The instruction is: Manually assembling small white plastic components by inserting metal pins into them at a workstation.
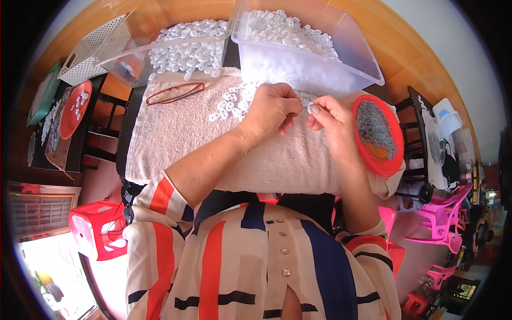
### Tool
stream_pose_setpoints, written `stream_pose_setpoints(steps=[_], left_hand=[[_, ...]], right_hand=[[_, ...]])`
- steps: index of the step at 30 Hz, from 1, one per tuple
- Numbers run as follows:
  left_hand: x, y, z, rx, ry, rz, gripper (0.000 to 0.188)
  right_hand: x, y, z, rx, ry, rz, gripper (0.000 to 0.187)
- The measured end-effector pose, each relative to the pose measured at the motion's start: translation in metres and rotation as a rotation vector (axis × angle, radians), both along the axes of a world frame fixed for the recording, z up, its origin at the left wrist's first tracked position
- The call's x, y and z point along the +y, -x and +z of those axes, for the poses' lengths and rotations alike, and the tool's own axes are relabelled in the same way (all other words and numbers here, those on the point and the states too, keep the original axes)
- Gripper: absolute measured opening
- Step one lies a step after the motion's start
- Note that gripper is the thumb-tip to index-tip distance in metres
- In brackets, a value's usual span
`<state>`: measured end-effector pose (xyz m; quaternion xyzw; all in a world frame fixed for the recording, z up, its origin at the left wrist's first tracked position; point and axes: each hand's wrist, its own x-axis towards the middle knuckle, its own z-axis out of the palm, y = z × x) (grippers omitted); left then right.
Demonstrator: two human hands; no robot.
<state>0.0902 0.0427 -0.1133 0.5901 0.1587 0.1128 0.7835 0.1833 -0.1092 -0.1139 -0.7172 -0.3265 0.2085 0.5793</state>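
My left hand [271,111] and my right hand [332,124] meet over a cream towel [181,138] spread on a table. Between the fingertips of both hands sits one small white plastic ring piece [310,107]. A loose pile of the same white pieces [233,100] lies on the towel just left of my left hand. A red round dish [376,133] holding several small grey metal parts rests at my right hand's side.
Two clear plastic bins [298,56] [181,50] full of white pieces stand at the far edge. Brown glasses [175,93] lie on the towel. A white basket [88,50], a red plate [74,109], a red stool [96,229] and pink chairs [448,218] surround the table.
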Motion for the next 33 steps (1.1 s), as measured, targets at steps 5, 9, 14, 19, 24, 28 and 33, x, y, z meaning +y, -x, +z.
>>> stream_pose_setpoints(steps=[5,9,14,19,24,28,33], left_hand=[[-0.001,0.0,0.001,0.0,-0.09,-0.008,0.006],[0.0,0.0,0.001,0.01,-0.091,-0.018,0.007],[-0.001,0.0,0.002,0.016,-0.105,-0.022,0.007],[-0.001,0.002,0.003,0.025,-0.118,-0.04,0.007],[-0.002,0.0,0.001,0.014,-0.11,-0.049,0.007],[-0.001,0.001,0.0,0.021,-0.097,-0.073,0.007],[-0.004,0.0,0.005,-0.116,0.007,-0.139,0.016]], right_hand=[[-0.004,0.0,-0.003,-0.073,0.007,0.03,0.017],[-0.004,0.001,-0.002,0.007,0.015,0.024,0.017],[-0.005,0.001,-0.002,0.04,0.004,0.027,0.017],[-0.007,0.001,-0.006,0.02,-0.026,0.033,0.016],[-0.006,0.001,-0.008,0.017,-0.031,0.044,0.017],[-0.005,0.002,-0.007,0.049,-0.055,0.049,0.018],[-0.011,-0.006,-0.005,0.143,-0.147,0.102,0.019]])
